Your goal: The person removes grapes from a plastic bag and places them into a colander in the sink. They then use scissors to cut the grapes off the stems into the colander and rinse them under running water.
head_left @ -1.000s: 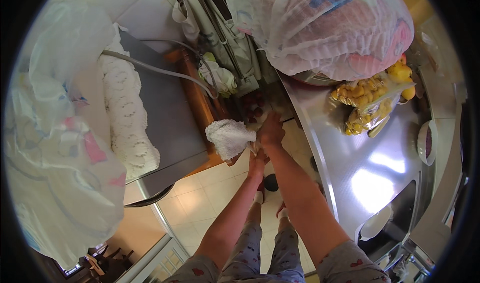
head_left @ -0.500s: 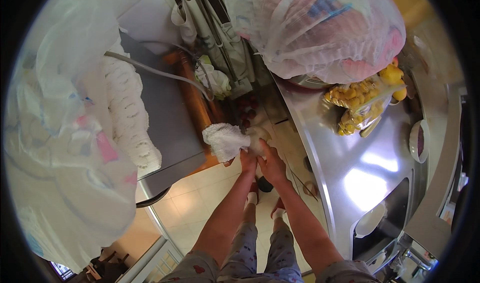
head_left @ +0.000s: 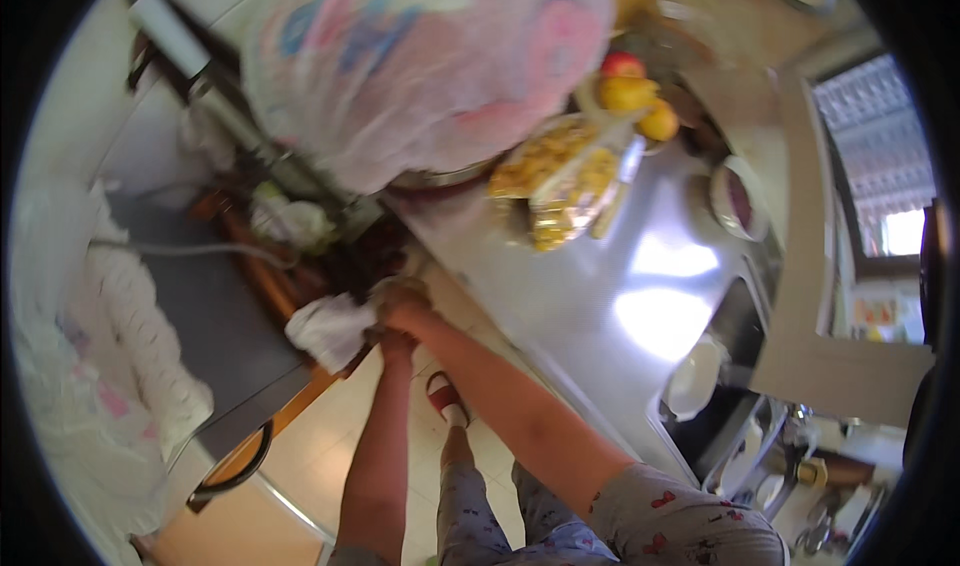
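Below, a crumpled white cloth [head_left: 330, 328] is gripped at the corner of the shiny stainless-steel counter [head_left: 610, 266], just beside a grey flat-topped cabinet [head_left: 190, 316]. The left hand [head_left: 392, 344] is closed on the cloth's right edge. The right hand [head_left: 402, 304] is pressed against the left one, fingers curled; whether the cloth is also held by it cannot be told. A large translucent plastic bag of pink and blue fabric [head_left: 420, 56] is seen on the counter, near clear packets of yellow snacks [head_left: 560, 181] and round yellow and red fruit [head_left: 630, 86].

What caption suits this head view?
Both hands, left and right, grip a white cloth beside a steel counter.
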A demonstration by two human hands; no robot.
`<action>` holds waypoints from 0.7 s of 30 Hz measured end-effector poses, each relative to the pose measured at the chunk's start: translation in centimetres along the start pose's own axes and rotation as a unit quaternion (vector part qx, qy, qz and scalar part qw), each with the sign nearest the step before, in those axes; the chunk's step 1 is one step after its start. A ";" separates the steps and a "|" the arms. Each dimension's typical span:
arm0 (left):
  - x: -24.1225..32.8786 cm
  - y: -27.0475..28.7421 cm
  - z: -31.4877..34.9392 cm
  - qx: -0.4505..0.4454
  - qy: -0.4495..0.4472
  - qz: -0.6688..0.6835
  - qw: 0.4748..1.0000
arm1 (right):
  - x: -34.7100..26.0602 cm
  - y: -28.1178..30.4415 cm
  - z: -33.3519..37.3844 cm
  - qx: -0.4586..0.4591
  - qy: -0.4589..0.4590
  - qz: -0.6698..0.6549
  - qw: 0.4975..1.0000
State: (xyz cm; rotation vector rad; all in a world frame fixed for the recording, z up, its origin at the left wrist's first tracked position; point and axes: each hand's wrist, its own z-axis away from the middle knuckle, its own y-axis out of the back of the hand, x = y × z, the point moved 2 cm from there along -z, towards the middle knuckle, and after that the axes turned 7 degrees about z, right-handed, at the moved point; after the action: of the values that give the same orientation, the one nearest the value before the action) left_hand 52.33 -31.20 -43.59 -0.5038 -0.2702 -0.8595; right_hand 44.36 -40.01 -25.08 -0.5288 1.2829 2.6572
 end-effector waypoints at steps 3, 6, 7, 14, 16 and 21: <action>2.7 -3.7 3.8 0.021 0.053 0.061 0.997 | 0.3 -0.7 5.4 0.027 -0.078 -0.171 0.982; 4.8 -5.9 8.1 0.039 0.063 0.099 0.992 | -1.2 0.8 14.1 0.108 -0.053 -0.214 0.969; 4.4 -7.0 9.5 0.033 0.062 0.098 0.993 | -0.5 0.3 17.4 0.135 -0.038 -0.216 0.966; 0.6 -8.1 21.4 -0.116 -0.008 -0.027 0.993 | 2.9 -0.9 40.8 0.203 -0.055 -0.249 0.945; -1.0 -7.6 25.0 -0.160 0.014 -0.073 0.984 | 4.5 0.4 47.5 0.245 -0.093 -0.259 0.930; -4.9 -11.6 39.1 -0.245 -0.003 -0.226 0.943 | 9.2 -0.4 60.6 0.373 -0.194 -0.209 0.883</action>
State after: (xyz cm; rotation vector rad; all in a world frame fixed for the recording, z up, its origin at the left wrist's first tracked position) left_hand 39.23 -13.84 -8.80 -0.9300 -0.1774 -1.3877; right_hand 20.84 7.28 5.95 -0.1178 1.6622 1.6234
